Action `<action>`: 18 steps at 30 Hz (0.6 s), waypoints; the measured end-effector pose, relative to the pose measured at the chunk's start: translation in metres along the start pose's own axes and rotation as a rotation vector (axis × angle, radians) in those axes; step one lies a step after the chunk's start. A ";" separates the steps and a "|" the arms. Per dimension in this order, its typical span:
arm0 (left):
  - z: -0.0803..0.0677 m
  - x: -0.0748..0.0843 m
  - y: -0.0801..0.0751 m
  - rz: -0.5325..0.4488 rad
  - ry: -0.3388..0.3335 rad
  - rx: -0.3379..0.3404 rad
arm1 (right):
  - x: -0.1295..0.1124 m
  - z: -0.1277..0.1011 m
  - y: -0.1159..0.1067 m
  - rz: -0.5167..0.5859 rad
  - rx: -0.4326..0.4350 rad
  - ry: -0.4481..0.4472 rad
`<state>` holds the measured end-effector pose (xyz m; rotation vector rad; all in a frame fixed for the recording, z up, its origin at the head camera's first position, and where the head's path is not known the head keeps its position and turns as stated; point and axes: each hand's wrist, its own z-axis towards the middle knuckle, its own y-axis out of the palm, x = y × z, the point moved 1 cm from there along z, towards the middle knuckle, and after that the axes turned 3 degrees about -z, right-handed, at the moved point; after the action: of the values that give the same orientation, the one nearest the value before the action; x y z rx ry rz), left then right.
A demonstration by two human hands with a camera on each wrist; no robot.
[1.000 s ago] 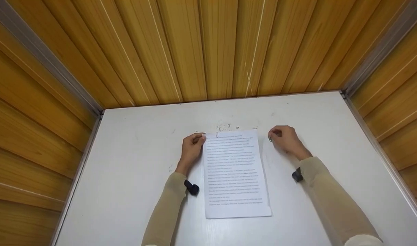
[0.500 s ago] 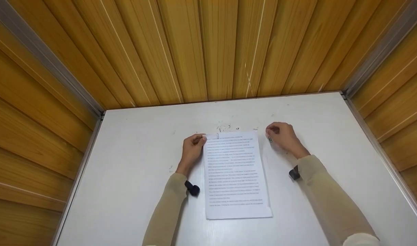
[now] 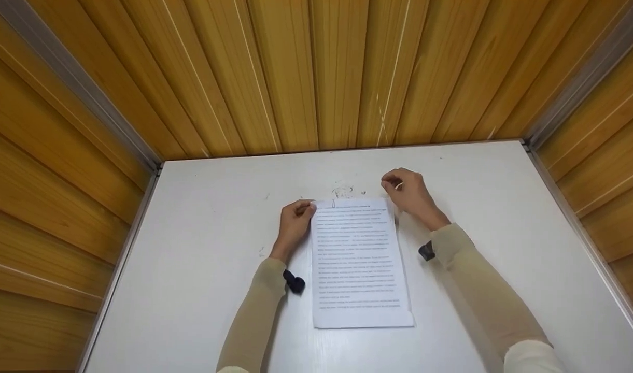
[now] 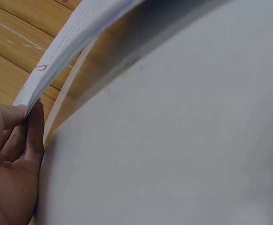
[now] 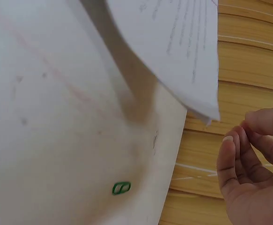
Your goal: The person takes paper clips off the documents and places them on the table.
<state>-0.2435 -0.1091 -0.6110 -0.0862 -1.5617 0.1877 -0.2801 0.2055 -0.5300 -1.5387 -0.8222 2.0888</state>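
A thin stack of printed paper sheets is tilted up from the white table, its underside visible in both wrist views. My left hand pinches its top left corner between thumb and fingers. A small paper clip, reddish in the left wrist view, sits on the top edge near that corner. Just past the top right corner, my right hand hovers with loosely bent fingers, apart from the paper. Nothing shows between its fingertips in the right wrist view. A small green paper clip lies on the table below that hand.
The white tabletop bears scattered dark marks beyond the sheets. Wood-patterned panels rise at the back and both sides. Each wrist carries a small black camera.
My right hand has moved left and away from me, leaving the green paper clip that was at its fingertips. My left hand keeps its grip on the paper stack.
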 end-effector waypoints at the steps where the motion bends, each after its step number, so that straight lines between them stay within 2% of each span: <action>1: 0.000 0.000 0.000 0.004 0.001 -0.002 | -0.005 0.001 0.003 0.004 -0.002 -0.013; 11: -0.002 0.001 -0.001 0.021 0.002 -0.003 | -0.032 0.003 0.034 -0.020 -0.044 -0.121; 18: -0.001 0.002 -0.001 0.022 -0.008 0.002 | -0.044 0.005 0.055 -0.060 -0.088 -0.142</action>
<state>-0.2426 -0.1101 -0.6087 -0.1011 -1.5685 0.2072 -0.2712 0.1361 -0.5350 -1.4027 -1.0114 2.1634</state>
